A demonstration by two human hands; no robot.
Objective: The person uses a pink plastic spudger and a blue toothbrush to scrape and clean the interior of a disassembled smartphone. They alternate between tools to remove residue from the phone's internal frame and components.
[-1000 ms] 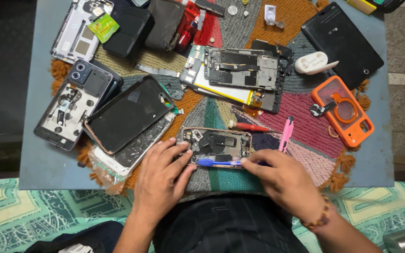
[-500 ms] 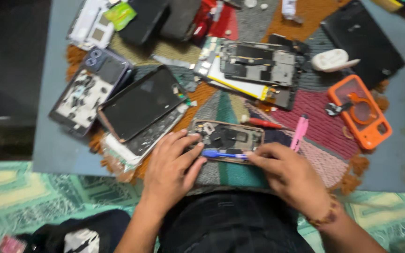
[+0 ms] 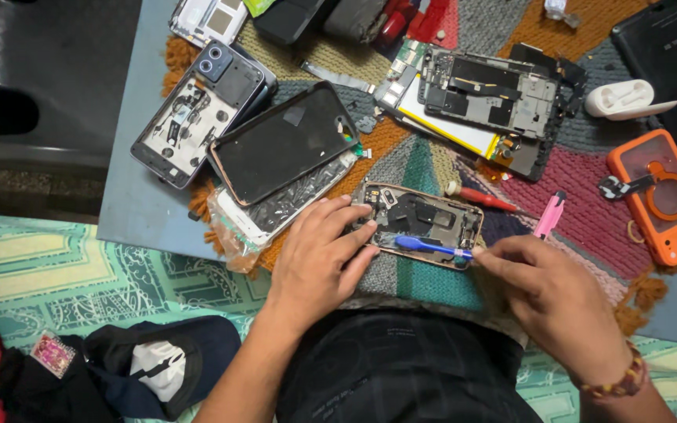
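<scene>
Left hand [image 3: 319, 254] spread flat, pinning opened phone [image 3: 421, 223] steady at frame centre; right hand [image 3: 546, 294] pinches blue tool [image 3: 429, 247] — I read tip prying inside.

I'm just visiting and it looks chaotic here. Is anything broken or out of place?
Several phones lie opened up. The one under the left hand has its insides bared, and another gutted phone hangs over the board's edge.
</scene>
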